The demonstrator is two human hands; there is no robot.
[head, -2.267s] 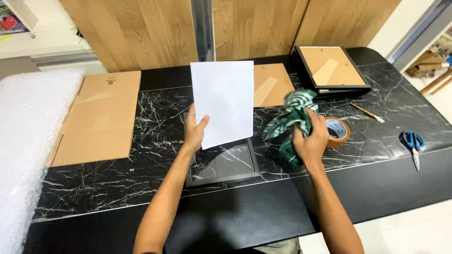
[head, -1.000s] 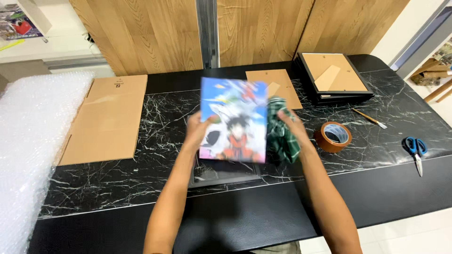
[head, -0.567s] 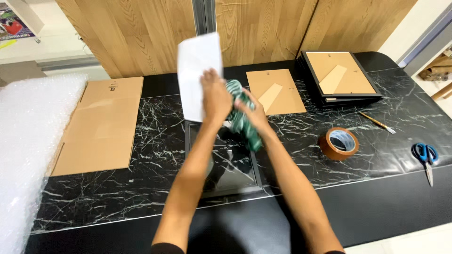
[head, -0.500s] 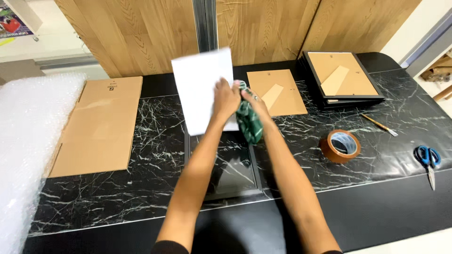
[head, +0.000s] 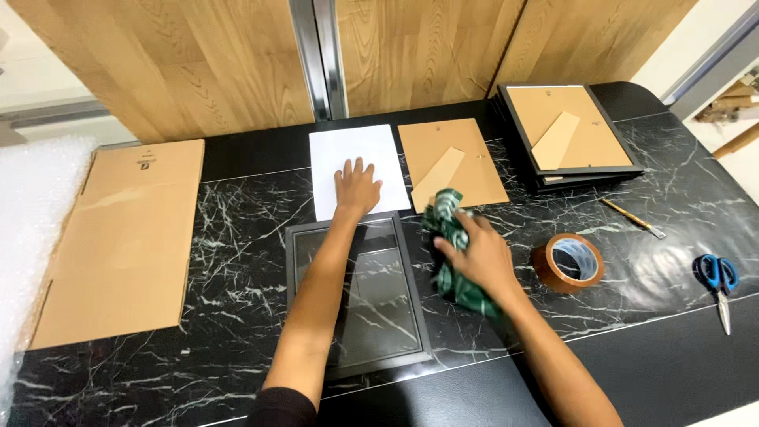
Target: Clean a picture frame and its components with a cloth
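My left hand (head: pixel 356 187) lies flat, fingers spread, on a white sheet of paper (head: pixel 348 150) that rests face down on the black marble table (head: pixel 237 229). Just below the sheet lies an empty black picture frame (head: pixel 360 296) with glass; my left forearm crosses it. My right hand (head: pixel 477 255) grips a crumpled green and white cloth (head: pixel 447 221) to the right of the frame, over the table. A brown frame backing board (head: pixel 451 162) with a stand lies beside the sheet.
A stack of black frames (head: pixel 569 134) sits at the back right. A roll of brown tape (head: pixel 568 262), a pencil (head: pixel 632 217) and blue scissors (head: pixel 718 278) lie on the right. Flat cardboard (head: pixel 118 237) and bubble wrap (head: pixel 32 205) are on the left.
The sheet was held up in my left hand, turned over, then laid flat face down behind the frame. My right hand with the cloth has moved back toward the frame's right side.
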